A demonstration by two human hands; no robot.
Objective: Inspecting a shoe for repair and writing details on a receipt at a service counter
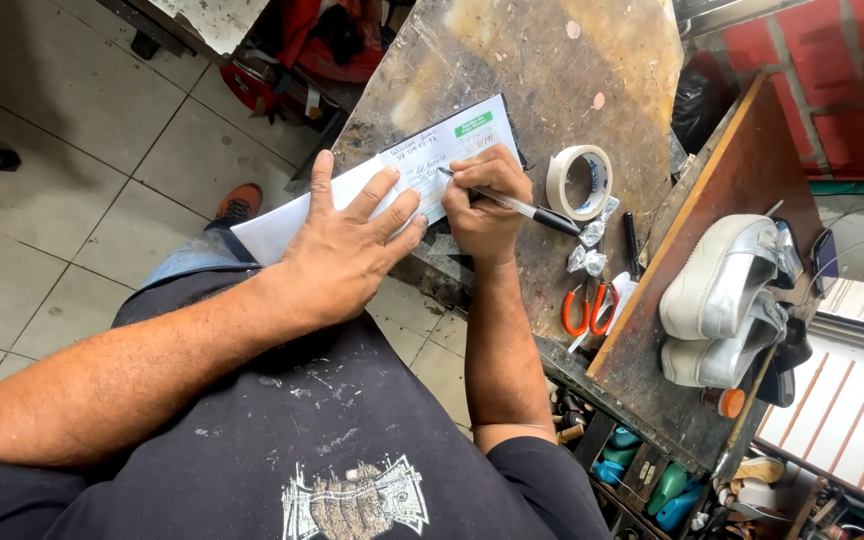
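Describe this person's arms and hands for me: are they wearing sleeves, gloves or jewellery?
Both forearms are bare. The left hand and right hand have no gloves, and no rings or watch show. Short black sleeves end near the elbows, part of a dusty black T-shirt with a pale printed graphic.

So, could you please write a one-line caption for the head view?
Right hand writes with a pen on a receipt book held flat by the left hand on a worn workbench.
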